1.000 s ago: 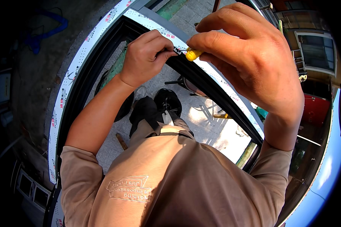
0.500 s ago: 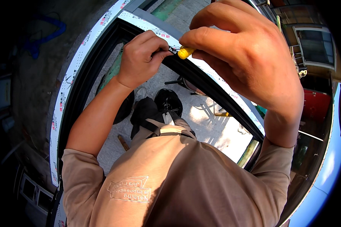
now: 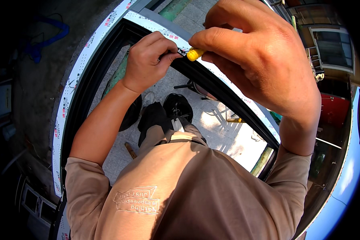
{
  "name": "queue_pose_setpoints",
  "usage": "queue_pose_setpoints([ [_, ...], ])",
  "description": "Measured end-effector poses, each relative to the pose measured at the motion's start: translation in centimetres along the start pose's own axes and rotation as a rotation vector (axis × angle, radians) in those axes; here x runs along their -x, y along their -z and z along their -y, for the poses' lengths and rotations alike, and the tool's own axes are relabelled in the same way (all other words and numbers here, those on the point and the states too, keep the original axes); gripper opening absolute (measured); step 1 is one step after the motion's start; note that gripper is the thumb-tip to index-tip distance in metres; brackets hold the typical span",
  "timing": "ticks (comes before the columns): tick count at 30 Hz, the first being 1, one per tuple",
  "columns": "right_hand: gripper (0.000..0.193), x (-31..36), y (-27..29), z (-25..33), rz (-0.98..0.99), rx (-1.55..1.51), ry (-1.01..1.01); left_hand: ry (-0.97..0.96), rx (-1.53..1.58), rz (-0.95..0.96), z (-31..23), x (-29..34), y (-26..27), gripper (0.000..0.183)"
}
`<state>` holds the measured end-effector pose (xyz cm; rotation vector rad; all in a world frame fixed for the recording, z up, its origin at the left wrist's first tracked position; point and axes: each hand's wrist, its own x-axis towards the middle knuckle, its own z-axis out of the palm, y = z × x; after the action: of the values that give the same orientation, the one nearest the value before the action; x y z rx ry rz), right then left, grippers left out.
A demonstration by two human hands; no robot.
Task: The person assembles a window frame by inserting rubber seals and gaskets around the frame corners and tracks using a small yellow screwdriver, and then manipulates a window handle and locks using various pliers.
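Note:
My right hand [image 3: 260, 60], raised and close to the camera, grips a small yellow-handled screwdriver [image 3: 195, 54] between thumb and fingers. Its thin shaft points left toward my left hand [image 3: 150, 62]. There my thumb and forefinger pinch a small dark piece [image 3: 181, 52], mostly covered by the fingertips, so its kind is unclear. Both hands meet over the upper bar of a large window or door frame [image 3: 156, 26], black on its inner side and wrapped in white printed film on its face. The screwdriver's tip and the piece nearly touch or touch; I cannot tell which.
I stand inside the frame's opening, my black shoe [image 3: 177, 108] on the pale paving [image 3: 224, 146]. A stool-like object [image 3: 206, 91] stands beyond the bar. Green poles [image 3: 174, 10] lie under the frame. A blue object [image 3: 54, 30] lies on the dark ground at left.
Both hands stay almost in place. The yellow handle has shifted very slightly, and the right hand's upper fingers have moved a little around it.

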<state>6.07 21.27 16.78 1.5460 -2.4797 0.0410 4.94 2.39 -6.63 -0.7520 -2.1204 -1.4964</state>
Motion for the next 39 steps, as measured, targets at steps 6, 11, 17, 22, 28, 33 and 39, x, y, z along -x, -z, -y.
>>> queue_pose_setpoints([
  [6,0.017,-0.6,0.5,1.2,0.104,0.063,-0.093,-0.009,0.007,-0.016,0.1,0.0,-0.2,0.020],
  [11,0.040,-1.3,0.1,2.4,0.134,-0.182,-0.269,-0.033,0.005,-0.049,0.5,0.2,-0.3,0.020],
  [17,0.041,-0.3,-0.6,0.7,0.162,-0.427,-0.234,-0.044,0.032,-0.041,0.6,0.1,-0.3,0.018],
  [22,0.042,0.1,-0.3,-0.5,0.166,-0.424,-0.115,-0.042,0.042,-0.034,0.7,0.1,-0.3,0.017],
  [28,0.032,-1.4,0.0,1.1,0.084,-0.148,-0.122,-0.054,0.008,-0.022,0.3,-0.1,0.0,0.017],
  [33,0.019,-2.8,0.2,2.9,0.148,0.099,-0.283,-0.065,0.003,-0.030,0.4,-0.1,0.0,0.017],
  [39,0.021,-2.6,-0.9,2.0,0.044,-0.081,-0.452,-0.066,0.013,-0.052,0.2,-0.2,-0.1,0.018],
])
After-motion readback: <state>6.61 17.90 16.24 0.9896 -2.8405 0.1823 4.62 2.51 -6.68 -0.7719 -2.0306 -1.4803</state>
